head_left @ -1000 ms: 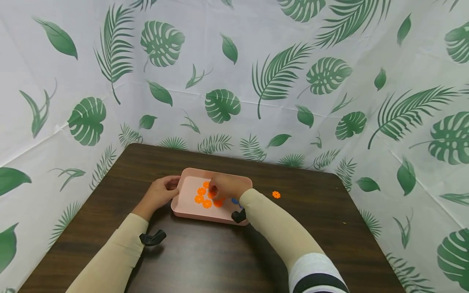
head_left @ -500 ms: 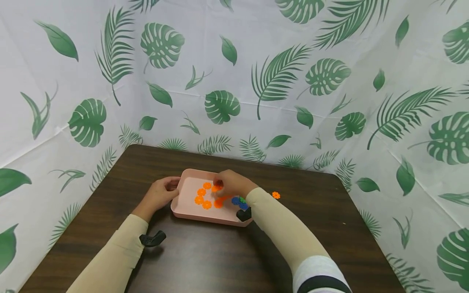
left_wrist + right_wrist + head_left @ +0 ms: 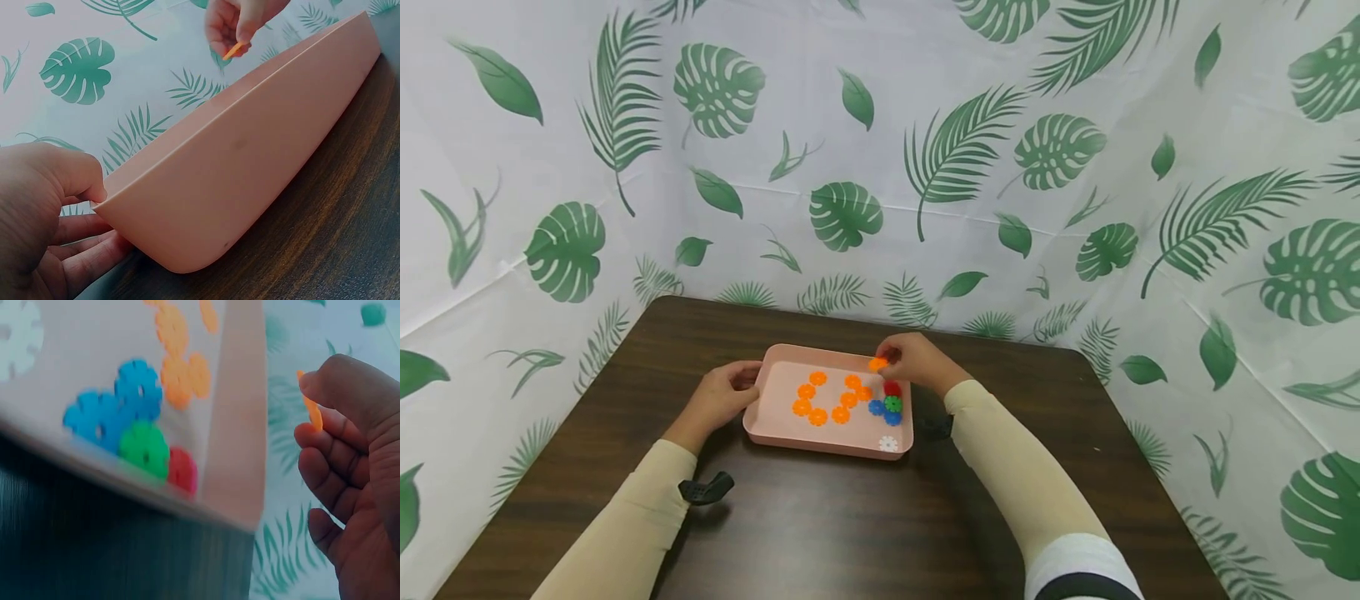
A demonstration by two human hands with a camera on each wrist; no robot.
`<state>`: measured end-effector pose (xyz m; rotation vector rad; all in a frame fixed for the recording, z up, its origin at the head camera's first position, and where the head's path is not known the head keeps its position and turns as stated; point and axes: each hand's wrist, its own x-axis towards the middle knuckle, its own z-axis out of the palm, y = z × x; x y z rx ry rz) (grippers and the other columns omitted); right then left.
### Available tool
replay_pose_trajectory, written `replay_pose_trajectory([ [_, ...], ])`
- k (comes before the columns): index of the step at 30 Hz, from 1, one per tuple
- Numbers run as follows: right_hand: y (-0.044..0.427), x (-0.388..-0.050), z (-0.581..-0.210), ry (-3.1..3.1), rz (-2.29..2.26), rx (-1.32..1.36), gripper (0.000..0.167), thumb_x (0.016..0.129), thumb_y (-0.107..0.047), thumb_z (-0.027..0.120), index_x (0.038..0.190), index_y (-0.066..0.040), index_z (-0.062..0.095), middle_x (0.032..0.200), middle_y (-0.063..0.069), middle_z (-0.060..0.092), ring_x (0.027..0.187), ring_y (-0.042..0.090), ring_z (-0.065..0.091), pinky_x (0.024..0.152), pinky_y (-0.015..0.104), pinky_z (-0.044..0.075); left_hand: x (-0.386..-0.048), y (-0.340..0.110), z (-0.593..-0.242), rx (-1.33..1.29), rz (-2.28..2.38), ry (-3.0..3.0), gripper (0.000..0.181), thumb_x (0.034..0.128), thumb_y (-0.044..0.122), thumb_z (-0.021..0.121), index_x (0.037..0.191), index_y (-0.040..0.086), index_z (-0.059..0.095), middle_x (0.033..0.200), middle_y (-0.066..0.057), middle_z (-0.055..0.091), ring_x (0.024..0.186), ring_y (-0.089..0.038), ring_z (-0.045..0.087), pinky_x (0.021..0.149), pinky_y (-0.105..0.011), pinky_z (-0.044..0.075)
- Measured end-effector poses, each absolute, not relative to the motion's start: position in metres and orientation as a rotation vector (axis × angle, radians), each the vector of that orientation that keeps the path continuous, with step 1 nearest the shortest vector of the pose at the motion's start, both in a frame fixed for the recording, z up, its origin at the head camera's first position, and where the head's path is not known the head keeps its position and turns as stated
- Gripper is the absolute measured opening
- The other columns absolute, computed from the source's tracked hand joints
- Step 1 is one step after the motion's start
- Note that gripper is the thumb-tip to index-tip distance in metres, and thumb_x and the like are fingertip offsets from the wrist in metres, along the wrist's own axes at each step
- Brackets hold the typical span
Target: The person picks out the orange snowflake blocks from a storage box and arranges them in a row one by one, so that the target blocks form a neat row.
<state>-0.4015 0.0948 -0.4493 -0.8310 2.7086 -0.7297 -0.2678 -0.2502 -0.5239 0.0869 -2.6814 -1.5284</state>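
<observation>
A pink tray (image 3: pixel 820 447) sits on the table, with its left end held by my left hand (image 3: pixel 718 404). In the left wrist view the thumb lies on the tray's rim and the fingers are at the outside of the wall. Over the tray's far right edge, my right hand (image 3: pixel 921 362) pinches an orange flower-shaped disc (image 3: pixel 877 364) between thumb and fingers. Several more orange discs (image 3: pixel 817 417) lie in the tray, left and middle. At its right end are blue discs (image 3: pixel 892 418), a green disc (image 3: pixel 892 403), a red disc (image 3: pixel 892 389) and a white disc (image 3: pixel 888 443).
The dark wooden table (image 3: pixel 820 525) extends around the tray. A white cloth with green leaves (image 3: pixel 846 217) hangs behind and beside it. Each forearm wears a black strap-like mount, such as the left mount (image 3: pixel 706 489).
My right hand has lifted an orange disc from the tray's middle and moved it right, to the far right edge. The left hand keeps its hold on the tray.
</observation>
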Motion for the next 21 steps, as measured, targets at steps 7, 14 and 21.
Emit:
replay_pose_trajectory([
  [7, 0.141, -0.408, -0.445, 2.764, -0.786, -0.755, 0.024, 0.085, -0.02, 0.085, 0.106, -0.015, 0.074, 0.095, 0.001, 0.068, 0.088, 0.024, 0.061, 0.079, 0.034, 0.059, -0.266, -0.251, -0.522, 0.089, -1.525, -2.69, 0.054, 0.0946, 0.016, 0.065, 0.147, 0.005, 0.056, 0.136, -0.022, 0.064, 0.117, -0.037, 0.064, 0.1, -0.051, 0.054],
  [14, 0.19, -0.407, -0.45, 2.797, -0.861, -0.627, 0.021, 0.087, -0.019, 0.081, 0.106, -0.012, 0.074, 0.098, 0.004, 0.07, 0.089, 0.025, 0.062, 0.08, 0.037, 0.059, -0.265, -0.252, -0.52, 0.092, -1.518, -2.691, 0.054, 0.0944, 0.016, 0.064, 0.147, 0.005, 0.056, 0.135, -0.022, 0.065, 0.117, -0.037, 0.064, 0.099, -0.052, 0.055],
  [21, 0.236, -0.404, -0.462, 2.838, -0.834, -0.558, 0.023, 0.089, -0.019, 0.08, 0.108, -0.006, 0.074, 0.097, 0.007, 0.07, 0.087, 0.023, 0.063, 0.079, 0.036, 0.058, -0.266, -0.251, -0.52, 0.101, -1.522, -2.697, 0.054, 0.0942, 0.017, 0.064, 0.147, 0.006, 0.056, 0.135, -0.022, 0.064, 0.117, -0.038, 0.064, 0.099, -0.052, 0.055],
])
